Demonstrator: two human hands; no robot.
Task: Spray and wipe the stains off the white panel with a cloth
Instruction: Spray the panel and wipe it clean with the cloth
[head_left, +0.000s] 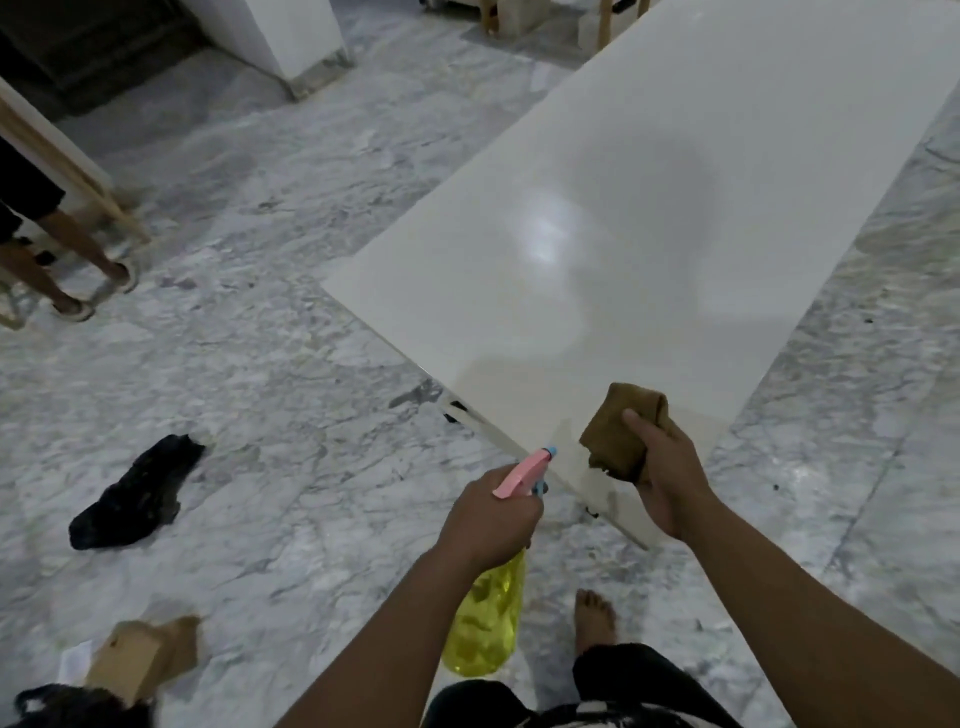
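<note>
Hands: left (485, 514) grips spray bottle (488, 618), right (670, 467) clutches cloth (621, 434) over white panel (649, 208) near corner.

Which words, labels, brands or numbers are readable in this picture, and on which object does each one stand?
None can be read.
Spray bottle in the left hand: yellow body, pink head, no label visible.
Brown cloth in the right hand: no print.
White panel: plain.
Cardboard box on the floor: no print visible; the white paper beside it is too blurred to tell.
</note>
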